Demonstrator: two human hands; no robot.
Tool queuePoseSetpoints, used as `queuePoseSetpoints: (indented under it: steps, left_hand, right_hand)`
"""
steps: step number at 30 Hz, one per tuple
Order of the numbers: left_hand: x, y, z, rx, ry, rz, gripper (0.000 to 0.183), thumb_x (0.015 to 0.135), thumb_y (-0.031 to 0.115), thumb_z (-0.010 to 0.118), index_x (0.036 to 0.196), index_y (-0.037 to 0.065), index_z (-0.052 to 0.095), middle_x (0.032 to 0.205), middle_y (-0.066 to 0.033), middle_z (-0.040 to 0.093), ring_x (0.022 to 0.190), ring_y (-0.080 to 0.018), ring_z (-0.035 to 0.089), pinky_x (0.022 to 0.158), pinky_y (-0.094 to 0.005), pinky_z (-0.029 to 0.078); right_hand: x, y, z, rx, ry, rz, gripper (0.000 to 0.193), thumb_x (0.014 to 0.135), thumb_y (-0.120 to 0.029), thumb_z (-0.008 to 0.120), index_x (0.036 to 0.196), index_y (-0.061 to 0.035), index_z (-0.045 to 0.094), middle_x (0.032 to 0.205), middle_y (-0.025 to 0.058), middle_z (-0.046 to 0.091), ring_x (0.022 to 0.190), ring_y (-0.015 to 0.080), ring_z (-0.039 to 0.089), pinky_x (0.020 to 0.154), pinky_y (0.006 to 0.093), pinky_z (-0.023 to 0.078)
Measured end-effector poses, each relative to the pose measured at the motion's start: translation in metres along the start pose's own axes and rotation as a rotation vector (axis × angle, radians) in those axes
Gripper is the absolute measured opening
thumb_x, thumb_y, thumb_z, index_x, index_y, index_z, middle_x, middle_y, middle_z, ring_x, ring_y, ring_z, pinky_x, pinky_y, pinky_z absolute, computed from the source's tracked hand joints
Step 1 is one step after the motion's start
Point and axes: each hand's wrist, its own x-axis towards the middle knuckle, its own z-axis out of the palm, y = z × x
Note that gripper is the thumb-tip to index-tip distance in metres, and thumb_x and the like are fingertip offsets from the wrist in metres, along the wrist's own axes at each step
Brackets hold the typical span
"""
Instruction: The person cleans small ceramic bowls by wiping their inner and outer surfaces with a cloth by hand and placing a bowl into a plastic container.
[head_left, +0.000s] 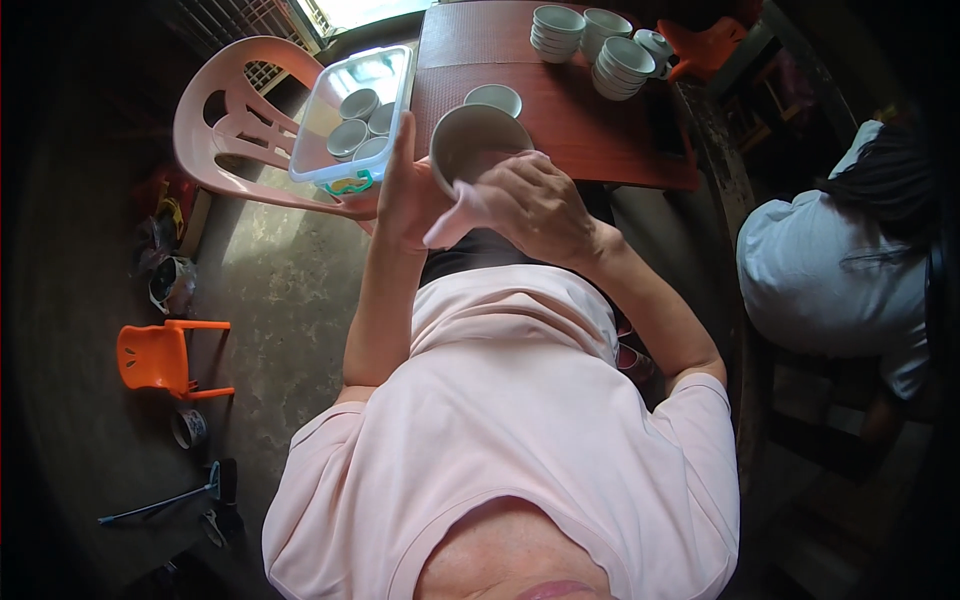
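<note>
A greyish-white bowl is held tilted in front of me, its opening facing up toward my view. My left hand grips it from the left, with the thumb raised beside the rim. A pale pink cloth is bunched in my right hand, which presses over the bowl's near right rim. The fingers of that hand are slightly blurred, and part of the cloth is hidden under them. Just beyond, another bowl stands on the reddish-brown table.
A clear plastic bin with several bowls rests on a pink chair at left. Stacked bowls and a lidded white pot stand at the table's far right. A person sits at right; an orange stool lies left.
</note>
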Motion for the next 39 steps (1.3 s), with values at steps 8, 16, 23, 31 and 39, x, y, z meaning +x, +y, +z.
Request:
queuePoseSetpoints:
  steps: [8, 16, 23, 31, 39]
  left_hand:
    - [0.004, -0.016, -0.018, 0.086, 0.201, 0.231, 0.043, 0.093, 0.037, 0.046, 0.108, -0.001, 0.06, 0.1, -0.0145, 0.065, 0.093, -0.0237, 0.063, 0.09, -0.0343, 0.047]
    - [0.002, -0.02, -0.012, 0.422, 0.229, 0.451, 0.029, 0.093, 0.025, 0.046, 0.106, 0.001, 0.056, 0.098, -0.0113, 0.063, 0.093, -0.019, 0.061, 0.089, -0.0297, 0.047]
    - [0.014, -0.027, -0.042, 0.775, 0.298, 0.519, 0.045, 0.096, 0.039, 0.04, 0.116, 0.002, 0.056, 0.103, -0.009, 0.061, 0.093, -0.018, 0.058, 0.086, -0.0286, 0.046]
    - [-0.007, -0.016, 0.01, 0.669, 0.168, 0.526, 0.044, 0.097, 0.035, 0.038, 0.115, 0.0, 0.055, 0.102, -0.0117, 0.061, 0.094, -0.0188, 0.059, 0.089, -0.0287, 0.045]
    - [0.007, -0.03, -0.006, 1.369, 0.212, 1.065, 0.031, 0.091, 0.024, 0.051, 0.111, 0.001, 0.058, 0.11, -0.0114, 0.058, 0.097, -0.0185, 0.057, 0.085, -0.0283, 0.046]
  right_hand:
    - [-0.006, -0.023, 0.018, 0.099, -0.066, 0.163, 0.031, 0.077, -0.014, 0.065, 0.106, -0.0055, 0.061, 0.092, 0.0139, 0.065, 0.096, 0.0272, 0.062, 0.1, 0.0401, 0.042]
    - [-0.004, -0.013, 0.029, 0.095, -0.021, 0.101, 0.03, 0.075, -0.008, 0.065, 0.102, 0.005, 0.056, 0.092, 0.02, 0.061, 0.085, 0.0338, 0.062, 0.08, 0.0417, 0.048]
    - [-0.001, -0.035, 0.012, 0.375, -0.306, 0.608, 0.022, 0.089, -0.013, 0.057, 0.103, 0.0037, 0.059, 0.088, 0.0207, 0.065, 0.081, 0.0309, 0.066, 0.069, 0.0356, 0.052]
    - [-0.006, -0.045, 0.04, 0.269, 0.016, 0.504, 0.028, 0.084, -0.007, 0.059, 0.108, 0.0073, 0.056, 0.082, 0.0224, 0.063, 0.071, 0.0316, 0.065, 0.066, 0.0371, 0.053]
    - [0.005, -0.05, 0.027, 0.662, 0.161, 0.885, 0.025, 0.093, -0.022, 0.054, 0.103, 0.0014, 0.059, 0.082, 0.0181, 0.064, 0.073, 0.0238, 0.066, 0.063, 0.0307, 0.051]
